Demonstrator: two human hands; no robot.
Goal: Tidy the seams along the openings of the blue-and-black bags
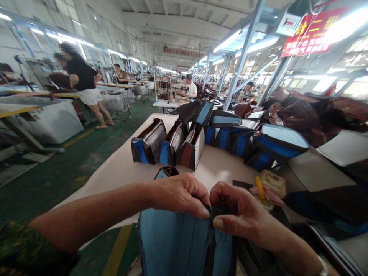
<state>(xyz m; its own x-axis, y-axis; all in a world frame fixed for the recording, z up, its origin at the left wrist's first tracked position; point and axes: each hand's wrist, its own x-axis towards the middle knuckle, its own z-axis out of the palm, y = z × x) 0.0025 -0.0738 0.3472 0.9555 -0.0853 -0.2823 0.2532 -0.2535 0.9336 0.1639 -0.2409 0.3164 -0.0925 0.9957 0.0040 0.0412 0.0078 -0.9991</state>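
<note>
A light blue bag piece (175, 241) with dark edging hangs upright at the near edge of the table. My left hand (184, 195) pinches its dark top edge between thumb and fingers. Right beside it, my right hand (237, 211) grips the same edge, thumb and curled fingers pressed together. The two thumb tips are nearly touching at the dark seam. Just beyond my left hand, a small bag part with a blue side (162, 173) is partly covered by that hand.
Bags with blue sides (140, 150) and one with a brown side (188, 155) stand on the pale table (115, 176). More bags pile up at the right, near a yellow-handled tool (260, 188). A person (83, 76) stands at far left.
</note>
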